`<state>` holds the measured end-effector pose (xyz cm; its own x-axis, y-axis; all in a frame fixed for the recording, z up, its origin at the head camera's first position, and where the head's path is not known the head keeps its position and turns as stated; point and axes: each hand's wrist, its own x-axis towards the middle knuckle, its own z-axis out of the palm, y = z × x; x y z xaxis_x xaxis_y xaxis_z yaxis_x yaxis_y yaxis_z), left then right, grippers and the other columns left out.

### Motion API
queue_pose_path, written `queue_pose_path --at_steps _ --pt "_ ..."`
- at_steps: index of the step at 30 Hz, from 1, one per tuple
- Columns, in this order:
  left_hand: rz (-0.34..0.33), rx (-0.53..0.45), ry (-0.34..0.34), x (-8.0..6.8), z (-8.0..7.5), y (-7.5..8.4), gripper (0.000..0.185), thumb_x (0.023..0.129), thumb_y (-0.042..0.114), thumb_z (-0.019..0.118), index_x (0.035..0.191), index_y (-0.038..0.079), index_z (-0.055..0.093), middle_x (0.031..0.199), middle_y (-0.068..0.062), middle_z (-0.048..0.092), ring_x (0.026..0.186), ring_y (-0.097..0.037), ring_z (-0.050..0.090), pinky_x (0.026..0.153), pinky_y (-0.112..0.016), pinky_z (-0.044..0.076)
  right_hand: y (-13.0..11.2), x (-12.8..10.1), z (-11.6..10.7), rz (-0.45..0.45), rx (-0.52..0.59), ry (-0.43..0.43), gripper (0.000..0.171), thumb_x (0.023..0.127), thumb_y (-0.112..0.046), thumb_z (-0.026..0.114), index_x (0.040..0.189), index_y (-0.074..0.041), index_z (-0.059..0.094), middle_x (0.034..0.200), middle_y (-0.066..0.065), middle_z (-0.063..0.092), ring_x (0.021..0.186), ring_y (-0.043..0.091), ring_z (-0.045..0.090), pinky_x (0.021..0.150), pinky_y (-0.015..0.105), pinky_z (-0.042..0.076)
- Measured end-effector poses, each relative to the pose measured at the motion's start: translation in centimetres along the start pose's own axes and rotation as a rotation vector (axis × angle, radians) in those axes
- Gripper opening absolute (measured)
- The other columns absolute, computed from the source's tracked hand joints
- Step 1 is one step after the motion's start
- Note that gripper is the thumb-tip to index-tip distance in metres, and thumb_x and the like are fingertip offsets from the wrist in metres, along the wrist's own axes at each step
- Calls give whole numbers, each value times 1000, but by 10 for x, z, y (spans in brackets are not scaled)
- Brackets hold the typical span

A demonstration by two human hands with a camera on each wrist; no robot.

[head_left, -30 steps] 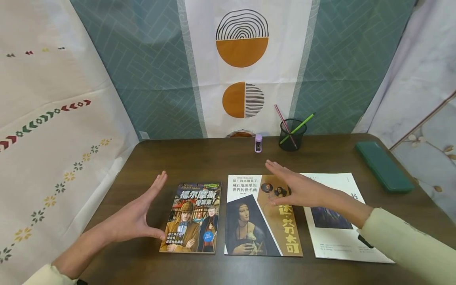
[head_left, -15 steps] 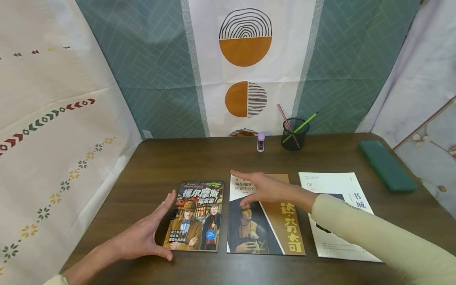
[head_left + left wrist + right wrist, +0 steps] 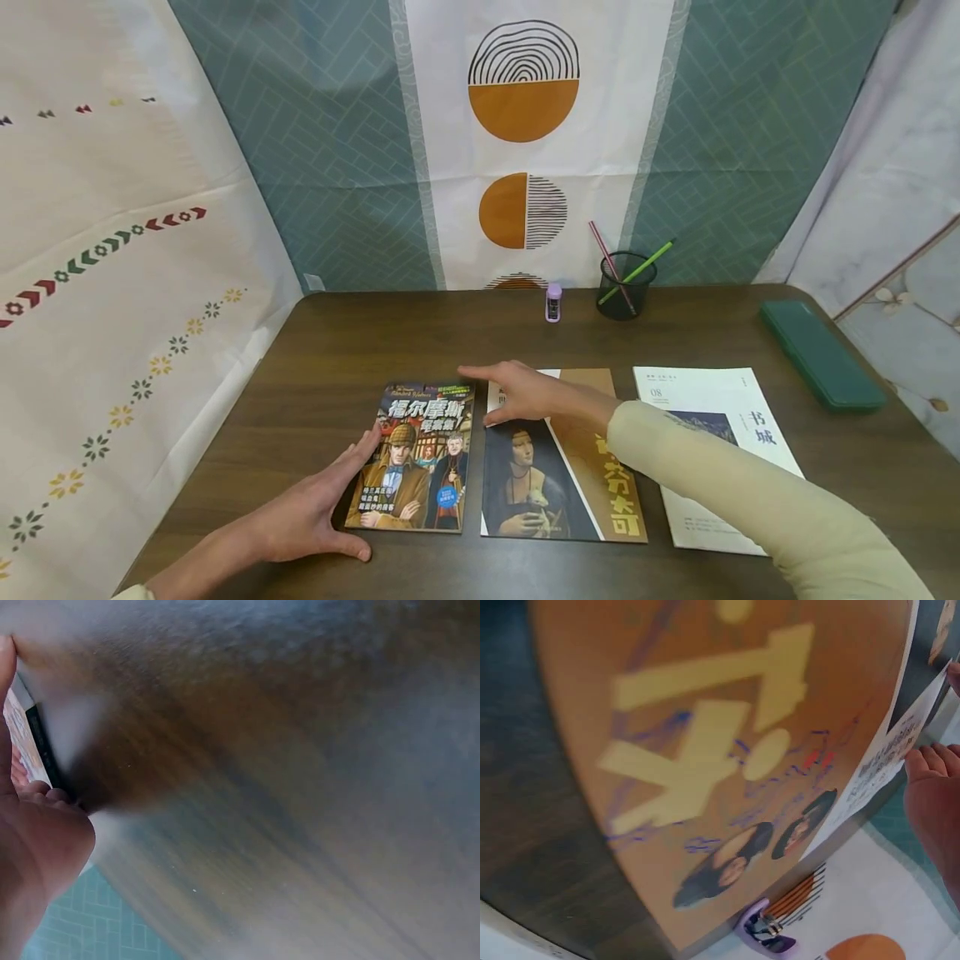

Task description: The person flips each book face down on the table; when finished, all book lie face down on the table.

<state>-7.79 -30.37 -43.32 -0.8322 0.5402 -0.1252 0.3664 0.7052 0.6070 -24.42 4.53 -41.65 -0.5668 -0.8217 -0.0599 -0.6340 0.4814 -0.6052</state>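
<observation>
A detective comic book (image 3: 416, 458) lies flat on the dark wooden table (image 3: 360, 342). My left hand (image 3: 330, 500) rests on the table against the book's left edge, fingers straight and thumb by its bottom corner. In the left wrist view only my palm (image 3: 37, 847) and a sliver of the book (image 3: 34, 742) show; the remainder is blurred. Beside it lies an art book (image 3: 558, 467) with a portrait and an orange band. My right hand (image 3: 502, 392) lies flat over its top left corner, with the forefinger reaching towards the comic. The right wrist view shows the orange cover (image 3: 727, 750) and my fingers (image 3: 934, 795).
A white magazine (image 3: 720, 442) lies right of the art book. At the back stand a black mesh pen cup (image 3: 626, 287) with pencils and a small purple stapler (image 3: 553, 302). A green case (image 3: 821, 354) lies at the far right. Patterned cloth hangs behind and on both sides.
My left hand has come down from a raised pose to the comic book's left edge. My right hand has swept left across the art book to its top left corner.
</observation>
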Motion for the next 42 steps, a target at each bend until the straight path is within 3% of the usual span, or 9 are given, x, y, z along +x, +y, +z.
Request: queue_pose_path --at_steps 4,10,14,17,20,22,24,33,42 --pt "4 24 -2 0 2 0 132 80 65 82 172 21 0 177 -13 5 157 -46 17 116 -64 34 1 5 -1 19 6 -25 87 92 -14 86 164 -7 39 138 15 69 51 10 36 72 27 47" --pt "-8 77 1 2 -1 0 122 85 67 76 173 22 3 176 -15 12 155 -43 27 113 -65 39 -5 14 0 34 -54 -59 78 95 -13 83 163 -10 43 87 21 73 42 10 30 65 26 46" --pt "18 153 14 4 -3 0 118 87 70 72 173 19 10 174 -16 19 152 -39 35 110 -63 43 -10 20 1 31 -98 -78 72 96 -13 82 160 -13 49 122 16 75 60 13 50 71 27 46" --pt "68 257 26 5 -6 0 114 89 74 68 171 13 19 173 -15 25 148 -35 43 106 -59 49 -12 22 1 35 -101 -86 67 96 -13 82 157 -15 54 157 4 55 72 15 56 71 25 44" --pt "141 384 39 8 -10 0 108 90 76 66 167 9 31 169 -15 36 136 -32 58 98 -52 57 -12 23 1 36 -95 -99 65 96 -12 81 155 -16 55 161 1 49 56 11 44 61 23 39" --pt "196 460 43 10 -12 -1 104 91 76 65 164 6 39 165 -18 42 120 -27 69 90 -47 61 -13 24 1 31 -83 -109 64 96 -12 80 155 -15 55 162 3 48 47 12 23 56 25 34" --pt "242 521 46 13 -15 -1 101 91 76 65 160 5 45 160 -19 48 106 -22 74 82 -43 63 -13 24 0 20 -89 -113 63 96 -12 80 155 -13 56 162 4 48 45 9 19 56 25 33" --pt "494 730 148 23 -17 -6 92 91 72 69 144 -2 63 145 -24 62 79 -17 75 62 -29 60 -12 27 -2 24 -138 -141 66 95 -16 81 156 -15 54 162 2 46 44 6 31 89 30 43" --pt "550 715 201 25 -17 -10 86 89 67 75 142 1 66 142 -21 65 74 -12 73 58 -26 57 -14 28 -2 24 -128 -160 73 92 -15 85 157 -13 52 163 4 44 48 6 21 80 26 44"
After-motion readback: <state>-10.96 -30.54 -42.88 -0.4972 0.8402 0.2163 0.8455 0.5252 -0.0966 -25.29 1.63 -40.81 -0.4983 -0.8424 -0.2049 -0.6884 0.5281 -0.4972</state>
